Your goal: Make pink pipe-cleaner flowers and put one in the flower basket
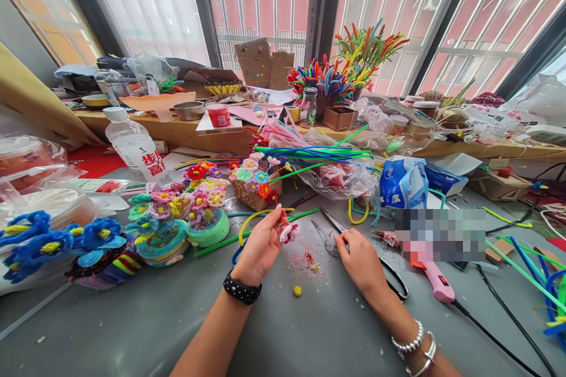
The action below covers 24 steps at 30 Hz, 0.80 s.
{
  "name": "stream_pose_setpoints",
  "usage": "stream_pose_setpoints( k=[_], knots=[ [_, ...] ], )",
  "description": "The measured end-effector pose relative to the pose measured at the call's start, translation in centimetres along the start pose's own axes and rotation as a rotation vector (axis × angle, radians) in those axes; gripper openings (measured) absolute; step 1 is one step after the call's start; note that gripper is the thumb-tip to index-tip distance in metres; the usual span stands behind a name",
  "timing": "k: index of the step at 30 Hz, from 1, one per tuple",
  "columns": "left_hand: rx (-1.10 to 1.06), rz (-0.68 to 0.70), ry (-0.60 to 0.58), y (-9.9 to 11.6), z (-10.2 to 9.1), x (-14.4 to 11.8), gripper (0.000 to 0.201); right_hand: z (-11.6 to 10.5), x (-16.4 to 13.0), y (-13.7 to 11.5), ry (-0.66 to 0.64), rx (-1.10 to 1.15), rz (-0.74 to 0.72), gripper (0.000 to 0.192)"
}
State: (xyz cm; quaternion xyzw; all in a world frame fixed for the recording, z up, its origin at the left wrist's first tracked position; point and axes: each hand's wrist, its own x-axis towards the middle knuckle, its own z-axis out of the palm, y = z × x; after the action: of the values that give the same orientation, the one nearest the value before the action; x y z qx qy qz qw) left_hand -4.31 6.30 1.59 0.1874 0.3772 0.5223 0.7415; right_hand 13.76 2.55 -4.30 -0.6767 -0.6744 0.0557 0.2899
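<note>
On a smooth grey table [145, 330], the left hand [260, 247] pinches a small fuzzy pink-and-red pipe-cleaner flower [288, 231] between thumb and fingertips, held just above the tabletop near the middle of the scene. To its right, the right hand [360, 259] rests on the table with fingers curled onto the small metal scissors [328, 240]; whether it grips them I cannot tell. Red and yellow fluff crumbs [309, 259] and a small yellow pompom [297, 291] lie between the hands. Far left of the hands sit coiled green baskets of fuzzy flowers [194, 212], a woven basket [255, 188] behind. A pink glue gun [433, 280] lies to the right.
</note>
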Motion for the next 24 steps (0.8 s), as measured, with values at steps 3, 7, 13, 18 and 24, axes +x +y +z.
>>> stream_pose_setpoints(
  k=[3,7,13,18,24],
  knots=[
    [0.005,-0.006,-0.008,0.0,0.0,-0.1,0.018,-0.6,-0.2,-0.6,0.041,0.008,-0.025,0.034],
    [0.048,0.014,-0.054,-0.6,-0.1,0.0,0.011,-2.3,-0.7,-2.3,-0.046,0.325,-0.1,0.026],
    [0.182,0.041,-0.117,-1.8,0.5,-0.5,0.013,-3.8,-1.3,-4.5,-0.22,0.638,-0.164,0.02],
    [0.385,0.005,-0.309,-1.9,1.2,-1.5,0.021,-3.7,-1.2,-4.2,-0.208,0.785,-0.019,0.021],
    [0.402,0.023,-0.297,-1.6,0.6,-1.3,0.015,-2.8,-1.3,-3.6,-0.206,0.745,0.102,0.023]
  ],
)
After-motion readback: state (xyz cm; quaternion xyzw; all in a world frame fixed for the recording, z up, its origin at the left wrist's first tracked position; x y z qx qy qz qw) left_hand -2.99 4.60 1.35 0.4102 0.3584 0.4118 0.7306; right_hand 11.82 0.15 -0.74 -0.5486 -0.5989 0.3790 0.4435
